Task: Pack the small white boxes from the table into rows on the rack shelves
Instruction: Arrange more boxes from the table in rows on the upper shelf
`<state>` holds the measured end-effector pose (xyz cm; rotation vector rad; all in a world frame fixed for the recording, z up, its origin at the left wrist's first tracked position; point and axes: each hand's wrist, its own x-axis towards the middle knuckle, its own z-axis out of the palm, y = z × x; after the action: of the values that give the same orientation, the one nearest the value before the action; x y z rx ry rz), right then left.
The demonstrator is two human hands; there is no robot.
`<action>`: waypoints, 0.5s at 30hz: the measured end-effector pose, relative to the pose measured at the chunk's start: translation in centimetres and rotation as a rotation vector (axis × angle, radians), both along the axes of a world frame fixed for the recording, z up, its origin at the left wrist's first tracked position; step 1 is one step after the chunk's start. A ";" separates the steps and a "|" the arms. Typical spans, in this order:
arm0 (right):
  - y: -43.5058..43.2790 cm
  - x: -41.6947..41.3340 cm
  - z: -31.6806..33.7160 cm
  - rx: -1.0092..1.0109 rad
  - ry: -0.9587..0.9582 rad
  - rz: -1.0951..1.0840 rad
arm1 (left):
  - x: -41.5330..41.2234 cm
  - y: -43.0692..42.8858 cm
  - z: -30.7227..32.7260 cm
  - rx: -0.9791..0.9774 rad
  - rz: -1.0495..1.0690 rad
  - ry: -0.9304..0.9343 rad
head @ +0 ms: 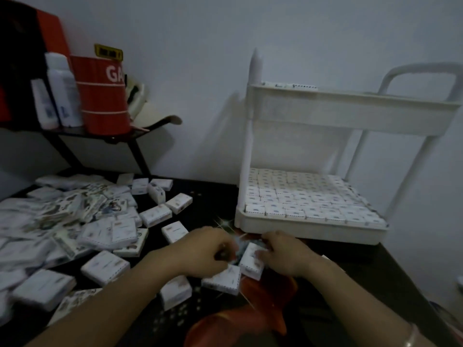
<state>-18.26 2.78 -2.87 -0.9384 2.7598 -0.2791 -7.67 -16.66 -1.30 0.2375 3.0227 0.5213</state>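
Lower centre: my left hand [208, 249] and right hand [283, 254] meet over small white box [251, 261] on desk [375, 271], grip apparently pinching it, blurred. Rack [310, 231] lower shelf, centre right, packed in rows; loose boxes [75, 221] left.

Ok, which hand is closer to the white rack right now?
Right. The right hand lies just below the white rack by its front edge; the left hand is further left.

I cannot read the print on the packed boxes [310, 204]; both hands [205, 249] are motion-blurred, grip unclear. Pile of loose boxes [37, 221] cut off at left edge. Upper shelf [350, 111] contents mostly hidden behind its wall
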 end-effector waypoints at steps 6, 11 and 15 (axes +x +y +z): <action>-0.1 0.1 -1.1 -0.199 -0.079 -0.007 | 0.0 -0.9 -2.0 -0.266 -0.055 -0.022; 0.1 0.6 -0.8 -0.276 -0.163 -0.044 | 0.2 -0.7 -1.8 -0.171 -0.039 0.022; 0.8 0.7 0.1 -0.318 -0.143 -0.064 | 0.8 -0.5 -1.4 -0.004 0.007 0.046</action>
<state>-17.53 3.55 -2.81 -0.8595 2.6624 -0.7821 -6.91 -17.16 -2.75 0.2414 3.0700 0.5172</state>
